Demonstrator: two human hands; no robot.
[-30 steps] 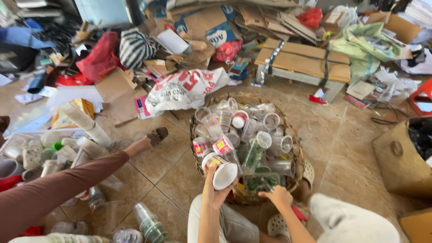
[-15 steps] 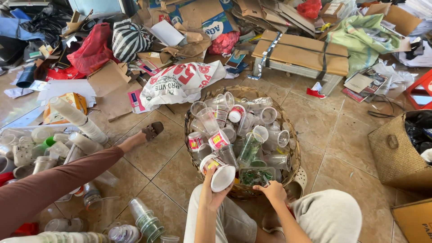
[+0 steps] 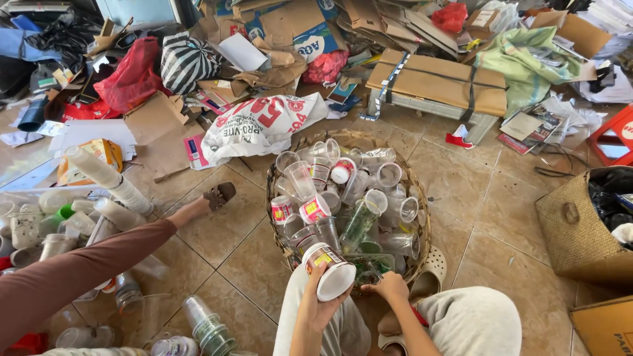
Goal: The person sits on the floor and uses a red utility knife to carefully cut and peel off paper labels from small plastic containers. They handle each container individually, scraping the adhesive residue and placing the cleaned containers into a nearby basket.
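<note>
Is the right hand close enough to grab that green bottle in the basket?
Probably yes. The right hand rests on the woven basket's near rim, and the green plastic bottle lies just beyond it on top of the cups, uncovered.

You have one view only, from the camera on your head, looking steeply down and forward over your knees. Your hands and the round wicker basket [image 3: 414, 198] of plastic cups sit close at the bottom centre; the tiled floor [image 3: 488, 224] stretches away to the cardboard pile [image 3: 438, 79] along the top
</note>
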